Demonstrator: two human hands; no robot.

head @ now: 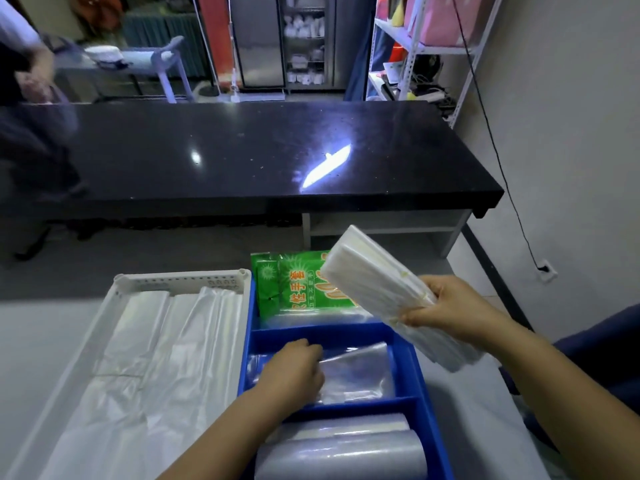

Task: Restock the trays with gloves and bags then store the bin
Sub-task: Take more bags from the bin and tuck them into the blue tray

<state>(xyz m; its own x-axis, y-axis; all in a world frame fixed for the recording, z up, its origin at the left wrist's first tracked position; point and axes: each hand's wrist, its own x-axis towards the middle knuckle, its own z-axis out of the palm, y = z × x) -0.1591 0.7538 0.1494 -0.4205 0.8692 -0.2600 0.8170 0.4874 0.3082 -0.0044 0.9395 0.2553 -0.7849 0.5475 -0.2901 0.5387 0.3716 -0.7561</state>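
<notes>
A blue divided tray [412,372] lies in front of me. Its far compartment holds green glove packs [304,285]. Clear bags [356,372] lie flat in the middle compartment, and rolled clear bags [343,448] fill the near one. My left hand [294,372] is down in the middle compartment, fingers closed on the edge of the clear bags. My right hand [450,310] holds a thick white stack of bags [384,292] tilted in the air above the tray's right side. A white tray [180,278] on the left holds flat white plastic bags [145,358].
A long black counter [277,157] runs across behind the trays. A person stands at the far left [20,81]. A white shelf rack [422,53] stands at the back right, with a black cable [498,168] hanging down the wall to a socket.
</notes>
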